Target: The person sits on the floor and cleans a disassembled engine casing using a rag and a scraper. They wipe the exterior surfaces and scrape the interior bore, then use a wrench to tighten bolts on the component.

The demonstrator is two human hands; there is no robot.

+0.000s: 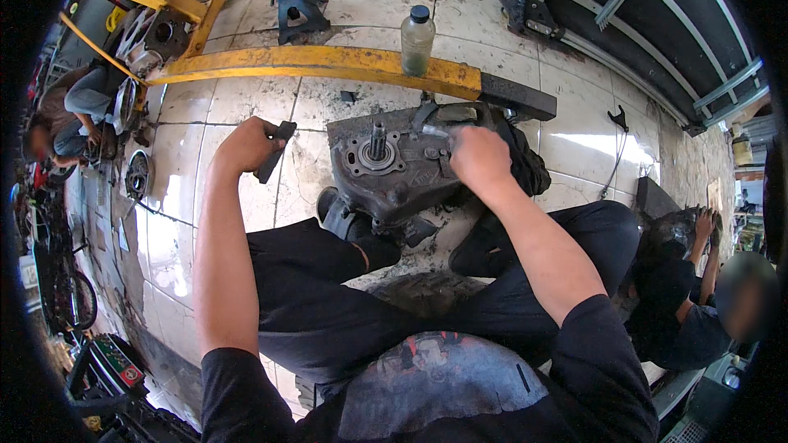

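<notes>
A dark, greasy gearbox housing (410,189) lies on the floor between my feet, a splined shaft (377,148) standing up from its round bearing seat. My left hand (246,146) is off to its left, above the tiles, closed around a flat dark bar (276,152). Over the housing's right side, my right hand (480,157) is closed and slightly blurred. A short silver piece (437,130) sticks out from its fingers toward the housing; the fingers hide the rest, so its kind is unclear.
A yellow steel beam (312,61) crosses behind the housing, with a capped bottle (417,39) on it. Beyond stands a blue jack stand (293,8). A forked lever (617,120) lies at right. Other people work at far left (78,119) and lower right (689,303).
</notes>
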